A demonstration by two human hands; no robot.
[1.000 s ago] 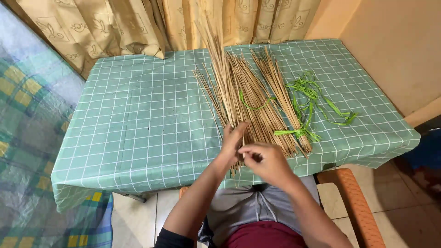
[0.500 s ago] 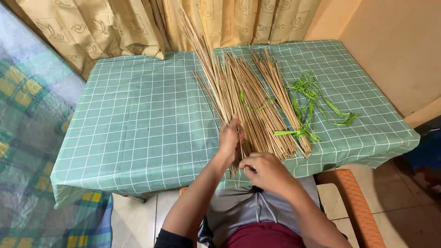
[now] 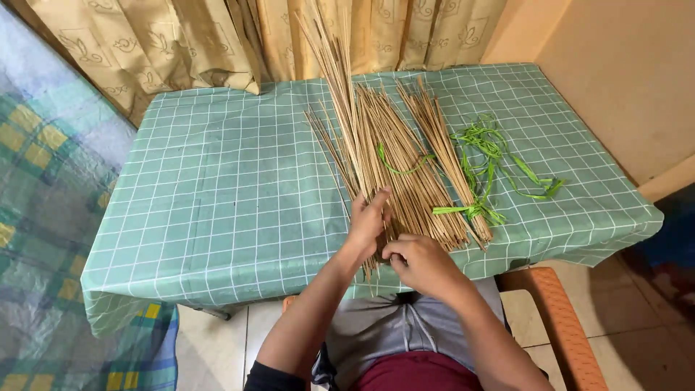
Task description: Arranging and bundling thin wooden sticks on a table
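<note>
A pile of long thin tan sticks [image 3: 405, 156] lies fanned across a table under a green checked cloth [image 3: 217, 195]. My left hand [image 3: 368, 221] grips a bunch of these sticks near their lower ends, and that bunch [image 3: 334, 65] tilts up and away toward the curtains. My right hand [image 3: 420, 262] is closed around the butt ends of the sticks at the table's near edge, just below the left hand. A thin green strip [image 3: 397, 166] curls over the pile.
Loose green strips [image 3: 492, 163] lie tangled to the right of the sticks. Beige patterned curtains [image 3: 217, 43] hang behind the table. An orange chair edge [image 3: 557, 326] is at my right, a checked blanket [image 3: 36, 239] at the left, an orange wall [image 3: 615, 80] on the right.
The raised bunch of sticks has swung further left and higher toward the curtains. My left hand has shifted up along the sticks; my right hand stays at the butt ends.
</note>
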